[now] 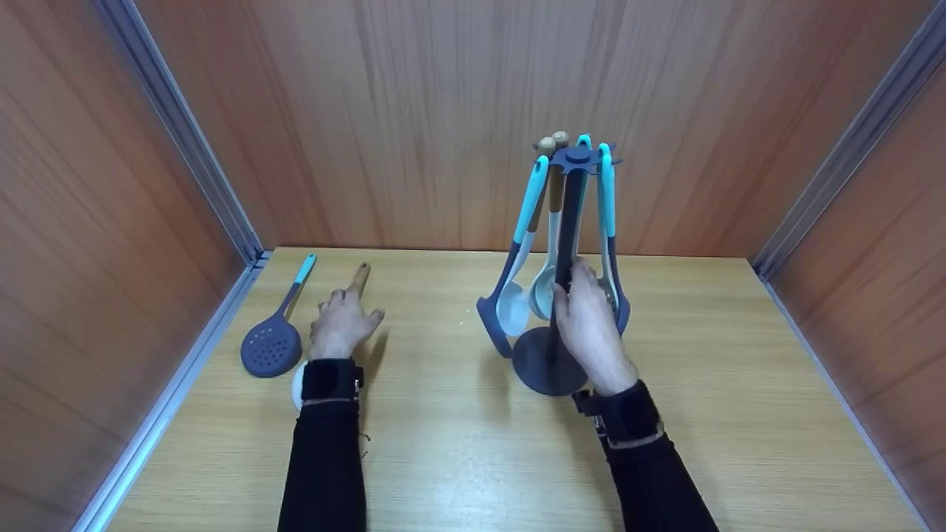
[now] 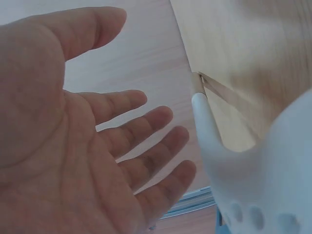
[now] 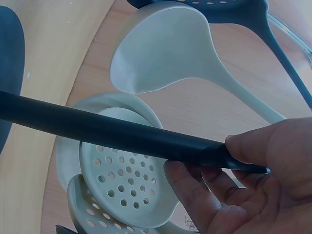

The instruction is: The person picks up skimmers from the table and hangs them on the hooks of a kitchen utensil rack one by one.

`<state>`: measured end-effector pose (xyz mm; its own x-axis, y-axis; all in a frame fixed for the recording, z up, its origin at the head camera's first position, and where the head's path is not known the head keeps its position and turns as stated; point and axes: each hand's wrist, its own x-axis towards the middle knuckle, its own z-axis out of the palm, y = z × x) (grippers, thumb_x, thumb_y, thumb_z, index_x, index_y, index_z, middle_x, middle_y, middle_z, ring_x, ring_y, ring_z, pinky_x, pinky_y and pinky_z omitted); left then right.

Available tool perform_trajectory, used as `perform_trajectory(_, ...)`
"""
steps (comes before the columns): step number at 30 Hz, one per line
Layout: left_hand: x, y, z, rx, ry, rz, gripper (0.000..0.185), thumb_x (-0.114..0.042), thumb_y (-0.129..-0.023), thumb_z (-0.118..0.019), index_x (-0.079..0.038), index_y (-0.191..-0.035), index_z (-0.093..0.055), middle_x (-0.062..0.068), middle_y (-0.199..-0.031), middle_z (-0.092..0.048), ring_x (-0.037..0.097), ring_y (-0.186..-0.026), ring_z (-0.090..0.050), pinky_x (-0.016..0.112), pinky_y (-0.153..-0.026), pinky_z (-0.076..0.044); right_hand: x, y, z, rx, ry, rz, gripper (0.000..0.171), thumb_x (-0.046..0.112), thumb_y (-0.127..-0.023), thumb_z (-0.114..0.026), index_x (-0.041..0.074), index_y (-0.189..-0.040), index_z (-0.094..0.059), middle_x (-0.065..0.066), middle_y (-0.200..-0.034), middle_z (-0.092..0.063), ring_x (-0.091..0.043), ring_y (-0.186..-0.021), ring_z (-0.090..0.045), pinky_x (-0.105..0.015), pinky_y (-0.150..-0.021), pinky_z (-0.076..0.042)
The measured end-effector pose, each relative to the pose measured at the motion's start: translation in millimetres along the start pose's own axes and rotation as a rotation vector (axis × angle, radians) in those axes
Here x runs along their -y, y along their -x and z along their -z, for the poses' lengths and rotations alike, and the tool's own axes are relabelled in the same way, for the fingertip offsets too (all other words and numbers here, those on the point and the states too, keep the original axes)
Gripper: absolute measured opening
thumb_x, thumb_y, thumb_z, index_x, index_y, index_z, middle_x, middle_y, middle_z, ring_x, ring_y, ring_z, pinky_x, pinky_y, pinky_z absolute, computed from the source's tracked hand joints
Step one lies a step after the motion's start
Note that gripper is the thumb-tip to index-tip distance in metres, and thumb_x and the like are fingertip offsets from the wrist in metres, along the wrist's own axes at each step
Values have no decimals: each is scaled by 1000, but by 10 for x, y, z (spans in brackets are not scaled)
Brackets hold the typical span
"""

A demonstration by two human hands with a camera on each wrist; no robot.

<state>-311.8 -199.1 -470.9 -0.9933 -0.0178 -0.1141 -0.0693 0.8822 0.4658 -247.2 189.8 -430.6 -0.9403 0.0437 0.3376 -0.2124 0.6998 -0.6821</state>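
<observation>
My left hand (image 1: 341, 325) is over a white perforated utensil with a wooden handle (image 1: 360, 277); its fingers are spread and nothing is in its grasp. The left wrist view shows the open palm beside the utensil's white holed head (image 2: 287, 165). With thumb and fingers my right hand (image 1: 587, 318) grips the dark pole (image 3: 117, 134) of a utensil stand (image 1: 573, 199). Around the pole hang several utensils, among them a dark ladle with a turquoise handle (image 1: 531, 203), a white ladle (image 3: 165, 53) and a white skimmer (image 3: 126, 170). The hand hides part of them.
A dark skimmer (image 1: 271, 346) with a turquoise handle lies on the wooden table (image 1: 443, 458) left of my left hand. Wood-grain panels (image 1: 414, 125) with metal edge rails (image 1: 177, 399) enclose the back and both sides.
</observation>
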Motion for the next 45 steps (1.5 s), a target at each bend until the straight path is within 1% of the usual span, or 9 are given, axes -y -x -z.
perform_trajectory(1, 5, 3, -2, 10, 1, 10, 93, -40, -120, -61, -37, -190, 0, 40, -185, -30, 70, -170, -30, 92, -129, -38, 0, 0, 2, 2, -1, -3, 40, 2, -120, -59, -10, -158, -52, -32, -141, -70, -44, -124, -75, -60, -102, -69)
perform_trajectory(3, 19, 8, -9, 22, 1, 25, 90, -41, -120, -60, -29, -191, -5, 41, -185, -30, 69, -170, -30, 91, -130, -38, 0, 1, 3, 6, -2, -7, 40, 2, -121, -59, -10, -158, -52, -31, -141, -70, -44, -124, -75, -59, -101, -69)
perform_trajectory(8, 34, 4, -22, 51, -25, 59, 81, -44, -120, -57, 3, -181, -31, 42, -183, -31, 67, -167, -35, 86, -128, -44, -6, 4, -3, -5, -6, 19, 37, 2, -121, -57, -11, -155, -52, -31, -137, -70, -43, -122, -76, -59, -98, -68)
perform_trajectory(11, 33, 5, -22, 67, -28, 68, 80, -44, -120, -57, 10, -176, -35, 41, -182, -31, 66, -165, -37, 84, -127, -46, -9, 7, -9, -18, -4, 39, 35, 1, -120, -58, -12, -153, -53, -31, -133, -70, -44, -120, -76, -58, -95, -67)
perform_trajectory(18, 36, 21, -24, 79, 18, 75, 80, -40, -121, -56, 10, -179, -29, 43, -181, -29, 69, -166, -32, 81, -132, -44, -14, 2, -13, -21, -11, 33, 33, 1, -121, -58, -10, -151, -54, -30, -133, -71, -44, -121, -76, -58, -96, -67)
perform_trajectory(26, 48, 33, -27, 75, 44, 101, 78, -39, -121, -55, 6, -180, -29, 46, -176, -34, 70, -162, -38, 79, -130, -46, -10, 2, -6, -17, -14, 31, 34, 2, -121, -58, -10, -152, -54, -30, -135, -71, -44, -123, -76, -59, -98, -68)
perform_trajectory(36, 44, 38, -7, 101, 33, 156, 78, -39, -122, -51, 4, -182, -24, 49, -172, -40, 71, -161, -40, 78, -130, -48, -13, -4, -5, -13, -16, 27, 37, 3, -121, -58, -11, -155, -53, -30, -135, -71, -44, -124, -76, -59, -99, -67)
perform_trajectory(41, 46, 52, 7, 91, 35, 165, 75, -39, -121, -50, 4, -179, -29, 48, -165, -50, 71, -156, -49, 77, -124, -53, -26, 6, -18, -34, 0, 53, 34, 0, -120, -59, -12, -151, -55, -31, -133, -71, -45, -120, -76, -60, -98, -67)
perform_trajectory(45, 47, 54, 8, 77, 56, 162, 71, -38, -121, -50, 3, -177, -33, 43, -156, -61, 62, -144, -63, 70, -115, -59, -25, 8, -16, -32, 3, 44, 33, 1, -120, -59, -11, -151, -55, -30, -132, -71, -44, -120, -76, -59, -97, -67)
